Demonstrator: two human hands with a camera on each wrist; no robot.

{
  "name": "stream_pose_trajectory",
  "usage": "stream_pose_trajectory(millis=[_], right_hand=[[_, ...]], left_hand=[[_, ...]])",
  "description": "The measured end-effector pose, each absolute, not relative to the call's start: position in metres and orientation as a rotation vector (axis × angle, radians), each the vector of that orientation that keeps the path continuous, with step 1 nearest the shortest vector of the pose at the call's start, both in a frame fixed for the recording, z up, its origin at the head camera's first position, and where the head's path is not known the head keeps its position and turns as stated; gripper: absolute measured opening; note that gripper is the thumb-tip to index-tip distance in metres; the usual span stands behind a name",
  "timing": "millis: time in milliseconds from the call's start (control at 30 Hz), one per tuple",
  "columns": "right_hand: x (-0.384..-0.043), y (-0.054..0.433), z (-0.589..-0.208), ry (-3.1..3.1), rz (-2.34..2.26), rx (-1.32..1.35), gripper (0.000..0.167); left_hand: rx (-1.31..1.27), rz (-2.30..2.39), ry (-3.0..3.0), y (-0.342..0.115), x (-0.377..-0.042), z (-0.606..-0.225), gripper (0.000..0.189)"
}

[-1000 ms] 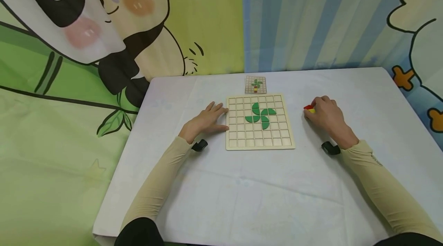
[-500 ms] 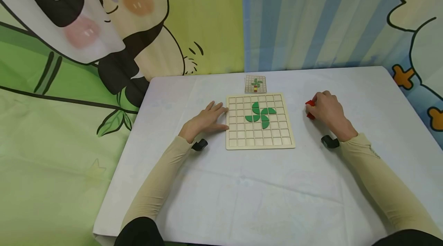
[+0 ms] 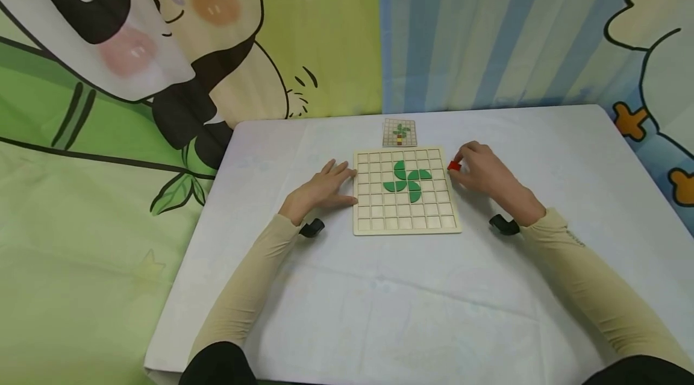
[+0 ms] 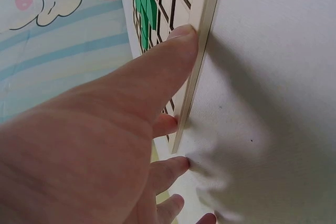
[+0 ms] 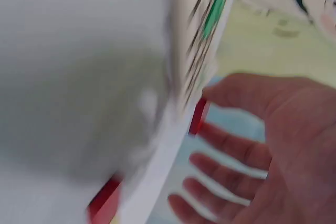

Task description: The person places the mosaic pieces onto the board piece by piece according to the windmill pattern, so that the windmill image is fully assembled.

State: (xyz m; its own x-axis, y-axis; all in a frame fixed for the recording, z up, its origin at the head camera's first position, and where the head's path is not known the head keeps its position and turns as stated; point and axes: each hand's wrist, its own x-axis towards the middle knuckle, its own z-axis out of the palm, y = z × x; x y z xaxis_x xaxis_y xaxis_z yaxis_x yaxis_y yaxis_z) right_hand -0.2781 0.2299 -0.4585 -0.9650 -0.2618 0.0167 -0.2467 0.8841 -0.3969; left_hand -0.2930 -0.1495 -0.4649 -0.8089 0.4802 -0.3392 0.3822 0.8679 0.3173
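Note:
A pale wooden grid board [image 3: 403,225] lies on the table, with several green rounded tiles [image 3: 414,187] set near its middle in a pinwheel shape. At its left edge rests my left hand [image 3: 320,190], fingers spread; in the left wrist view the thumb [image 4: 168,53] presses on the board's rim. My right hand [image 3: 485,174] is just beyond the board's right edge, pinching a small red tile [image 3: 454,165] between thumb and index finger. The right wrist view shows this red tile [image 5: 198,115] edge-on, its other fingers loosely spread.
Behind the board lies a small pattern card [image 3: 399,132] showing a green pinwheel with a red and yellow stem. Another red piece [image 5: 105,203] with a bit of yellow beside it sits on the white tabletop [image 3: 379,306]. A cartoon-printed cloth [image 3: 325,41] hangs behind the table.
My right hand has picked up a red tile from the right of the table and carried it left to the board's edge. My left hand has stayed at the board.

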Motion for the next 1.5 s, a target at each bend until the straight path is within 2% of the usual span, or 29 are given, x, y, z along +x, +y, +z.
stream_pose_trajectory(millis=[233, 400, 667, 967, 1500], right_hand=[[-0.259, 0.181, -0.459, 2.92, -0.6, -0.856, 0.026], [-0.25, 0.158, -0.465, 2.939, -0.583, -1.059, 0.025], [-0.246, 0.143, -0.469, 2.914, -0.539, -1.091, 0.024], [-0.247, 0.139, -0.471, 2.952, -0.55, -1.086, 0.007], [-0.246, 0.145, -0.469, 2.93, -0.611, -1.146, 0.007]], left_hand=[[0.627, 0.329, 2.621, -0.15, -0.295, -0.467, 0.08], [0.633, 0.325, 2.624, -0.15, -0.294, -0.467, 0.08], [0.634, 0.338, 2.619, -0.15, -0.294, -0.466, 0.08], [0.642, 0.337, 2.624, -0.151, -0.293, -0.466, 0.08], [0.634, 0.343, 2.624, -0.151, -0.293, -0.466, 0.08]])
